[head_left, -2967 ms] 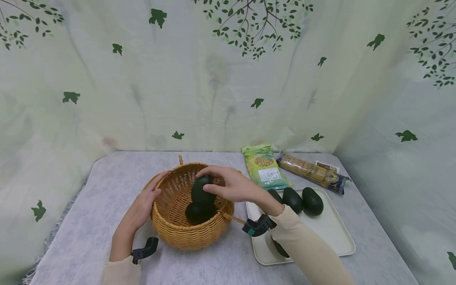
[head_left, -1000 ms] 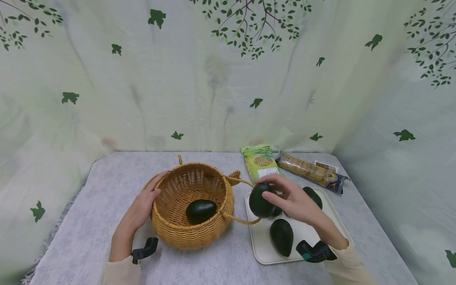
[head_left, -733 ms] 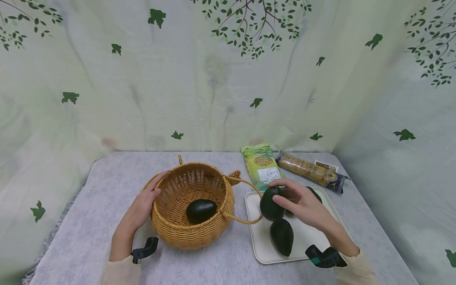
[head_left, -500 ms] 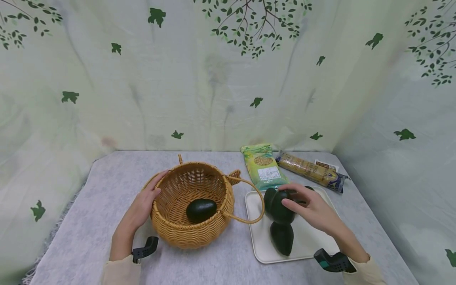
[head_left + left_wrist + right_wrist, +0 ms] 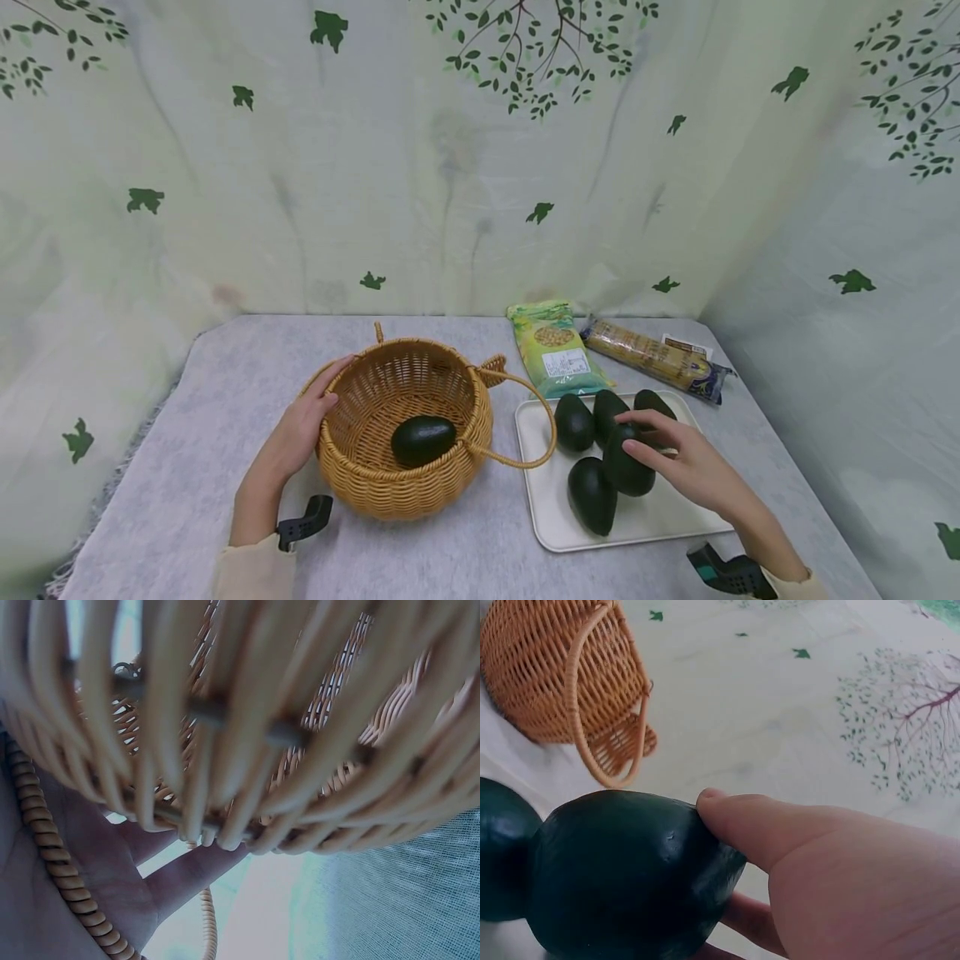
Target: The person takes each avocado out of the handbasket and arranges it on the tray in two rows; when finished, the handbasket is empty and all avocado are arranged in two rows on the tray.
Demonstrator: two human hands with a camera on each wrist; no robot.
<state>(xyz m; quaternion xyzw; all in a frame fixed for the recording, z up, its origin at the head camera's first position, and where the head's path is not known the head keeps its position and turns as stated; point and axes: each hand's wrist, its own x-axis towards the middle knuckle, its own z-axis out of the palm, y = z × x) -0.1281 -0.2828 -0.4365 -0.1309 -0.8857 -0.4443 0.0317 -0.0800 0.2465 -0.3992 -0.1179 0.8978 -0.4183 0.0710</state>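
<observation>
My right hand (image 5: pixel 682 462) holds a dark green avocado (image 5: pixel 626 462) between thumb and fingers, low over the white tray (image 5: pixel 540 525). In the right wrist view this avocado (image 5: pixel 630 870) fills the lower left, with the thumb on its upper side. Several other avocados (image 5: pixel 592 496) lie on the tray around it. My left hand (image 5: pixel 300 425) rests against the left side of a round wicker basket (image 5: pixel 397 492), its fingers rather straight. A wrapped handle (image 5: pixel 56 855) crosses the left palm in the left wrist view. One avocado (image 5: pixel 423 442) lies inside the basket.
Behind the tray lie a green and yellow bag (image 5: pixel 558 354) and a long clear packet of what looks like pasta (image 5: pixel 652 358), with a small label card (image 5: pixel 686 346) beside it. The basket's right handle (image 5: pixel 551 433) sticks out over the tray's left edge.
My right hand took an avocado out of the basket, carried it right over the tray, and has since moved it further right and nearer. The left hand stays on the basket.
</observation>
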